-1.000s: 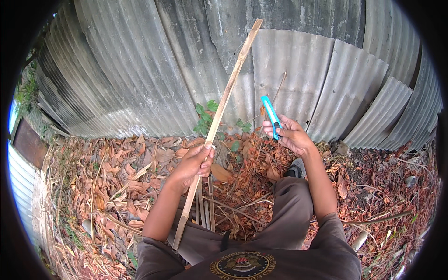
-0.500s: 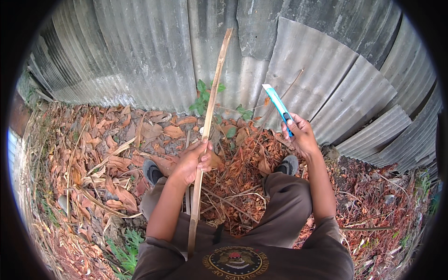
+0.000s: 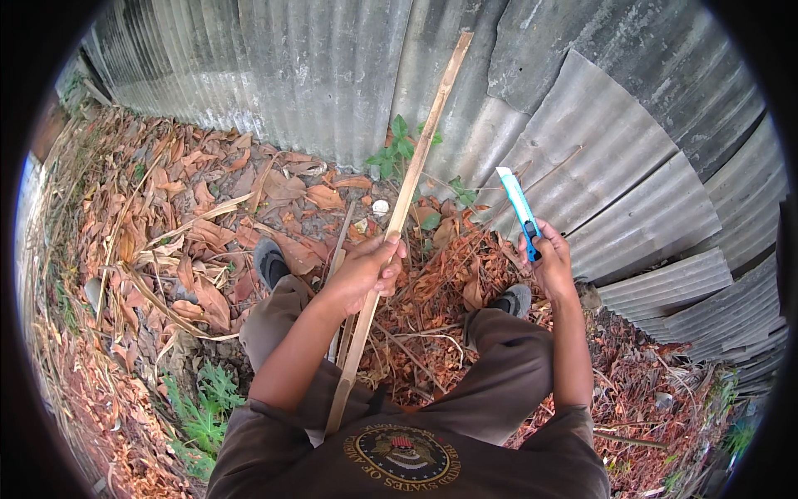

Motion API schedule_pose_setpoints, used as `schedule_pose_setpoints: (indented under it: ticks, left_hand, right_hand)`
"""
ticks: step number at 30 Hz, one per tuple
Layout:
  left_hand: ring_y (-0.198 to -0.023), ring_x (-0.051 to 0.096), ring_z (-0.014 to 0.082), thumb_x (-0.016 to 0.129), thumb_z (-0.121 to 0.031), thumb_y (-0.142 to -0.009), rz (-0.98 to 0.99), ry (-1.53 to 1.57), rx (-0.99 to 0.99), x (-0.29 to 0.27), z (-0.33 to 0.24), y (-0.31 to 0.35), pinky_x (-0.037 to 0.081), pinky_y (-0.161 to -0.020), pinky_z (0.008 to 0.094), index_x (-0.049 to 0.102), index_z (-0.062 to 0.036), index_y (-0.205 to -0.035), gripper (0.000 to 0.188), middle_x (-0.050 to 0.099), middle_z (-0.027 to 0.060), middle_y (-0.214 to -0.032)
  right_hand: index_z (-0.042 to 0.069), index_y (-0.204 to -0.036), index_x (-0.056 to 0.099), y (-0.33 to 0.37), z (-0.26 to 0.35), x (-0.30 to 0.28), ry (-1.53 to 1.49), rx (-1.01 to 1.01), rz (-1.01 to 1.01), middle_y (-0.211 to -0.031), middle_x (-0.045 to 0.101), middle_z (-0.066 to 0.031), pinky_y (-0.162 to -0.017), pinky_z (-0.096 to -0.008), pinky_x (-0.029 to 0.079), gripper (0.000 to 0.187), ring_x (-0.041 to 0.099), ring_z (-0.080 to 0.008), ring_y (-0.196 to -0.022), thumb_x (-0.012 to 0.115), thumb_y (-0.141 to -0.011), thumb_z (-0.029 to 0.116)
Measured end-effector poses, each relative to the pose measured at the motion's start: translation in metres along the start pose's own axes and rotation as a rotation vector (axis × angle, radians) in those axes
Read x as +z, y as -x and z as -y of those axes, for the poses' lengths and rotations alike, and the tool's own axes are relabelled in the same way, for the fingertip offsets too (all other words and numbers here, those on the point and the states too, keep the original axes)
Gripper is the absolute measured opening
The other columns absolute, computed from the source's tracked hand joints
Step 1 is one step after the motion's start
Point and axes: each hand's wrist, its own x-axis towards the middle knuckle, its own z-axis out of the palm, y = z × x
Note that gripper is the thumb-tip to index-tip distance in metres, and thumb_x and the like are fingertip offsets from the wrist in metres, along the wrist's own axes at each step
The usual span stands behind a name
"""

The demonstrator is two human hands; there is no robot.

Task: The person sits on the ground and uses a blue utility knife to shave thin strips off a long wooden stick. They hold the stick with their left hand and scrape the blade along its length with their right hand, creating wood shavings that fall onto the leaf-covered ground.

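1. Left hand [image 3: 366, 274]: fingers closed around a long wooden strip [image 3: 428, 133], thumb laid along it. Grip sits below the strip's middle, leaving the longer part free above the fist; probably gives a firm hold with the upper length bare.
2. Strip slants across the front of the body, top end before the corrugated sheet fence [image 3: 324, 75], lower end over the lap near the shirt [image 3: 283, 453]. The slant likely keeps both ends clear of the ground. Whether the lower end rests on the clothing, cannot tell.
3. Right hand [image 3: 550, 258]: fingers curled round the lower part of a blue utility knife [image 3: 519, 206], thumb near its dark slider. That hold looks suited to steering the tool and reaching the slider.
4. Knife's pale tip points up and away from the wearer, apart from the strip; the gap presumably keeps the edge off the left fingers.
5. Shoes [image 3: 269, 262] planted wide on dry leaves [image 3: 208, 303], knees apart; seems to steady the body and leave working room between.
6. Other thin strips [image 3: 339, 258] lie between the legs, beside the left shin, within easy reach by the look of it.
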Motion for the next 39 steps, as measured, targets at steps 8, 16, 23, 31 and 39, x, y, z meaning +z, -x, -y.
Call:
schedule_pose_setpoints:
  ticks: [8, 16, 23, 31, 39]
  left_hand:
    - [-0.051, 0.032, 0.0051, 0.041, -0.032, -0.104, 0.001, -0.276, 0.108, 0.008, 0.006, 0.005, 0.031, -0.047, 0.0196, 0.049, -0.0079, -0.098, 0.026, 0.036, -0.0033, -0.065]
    - [-0.036, 0.030, 0.0078, 0.034, -0.041, -0.104, 0.256, 0.015, -0.180, 0.023, 0.020, 0.011, 0.030, -0.039, 0.0228, 0.043, -0.0114, -0.081, 0.039, 0.034, -0.0036, -0.053]
    - [-0.036, 0.035, 0.0111, 0.032, -0.045, -0.103, 0.272, -0.019, -0.278, 0.033, 0.054, 0.010, 0.033, -0.040, 0.0248, 0.042, -0.0113, -0.075, 0.044, 0.033, -0.0016, -0.049]
    - [-0.035, 0.031, 0.0100, 0.032, -0.044, -0.103, 0.243, -0.084, -0.310, 0.035, 0.060, 0.012, 0.030, -0.038, 0.0245, 0.040, -0.0119, -0.074, 0.044, 0.032, -0.0021, -0.049]
    - [-0.032, 0.028, 0.0084, 0.028, -0.047, -0.103, 0.361, 0.099, -0.373, 0.026, 0.057, 0.009, 0.027, -0.035, 0.0241, 0.039, -0.0137, -0.072, 0.046, 0.030, -0.0043, -0.048]
  right_hand:
    - [0.002, -0.104, 0.049, -0.005, -0.003, 0.014, -0.042, 0.040, -0.030, -0.079, 0.055, -0.0075, -0.072, -0.0353, 0.054, 0.030, 0.055, -0.0182, -0.070, 0.039, -0.078, -0.006]
    - [0.001, -0.111, 0.059, -0.002, 0.001, 0.039, -0.162, -0.049, -0.037, -0.077, 0.053, -0.0013, -0.067, -0.0321, 0.051, 0.027, 0.053, -0.0115, -0.070, 0.063, -0.092, 0.020]
    - [0.001, -0.094, 0.067, 0.002, -0.004, 0.044, -0.125, -0.011, -0.213, -0.074, 0.060, -0.0017, -0.059, -0.0282, 0.048, 0.021, 0.053, -0.0100, -0.058, 0.073, -0.086, 0.019]
    - [0.000, -0.092, 0.065, -0.001, -0.010, 0.037, -0.097, 0.081, -0.197, -0.071, 0.059, -0.0025, -0.056, -0.0274, 0.046, 0.020, 0.053, -0.0108, -0.056, 0.073, -0.085, 0.016]
    - [-0.003, -0.091, 0.064, -0.006, -0.011, 0.031, -0.107, 0.024, -0.198, -0.067, 0.057, -0.0024, -0.053, -0.0265, 0.045, 0.015, 0.053, -0.0101, -0.055, 0.067, -0.087, 0.011]
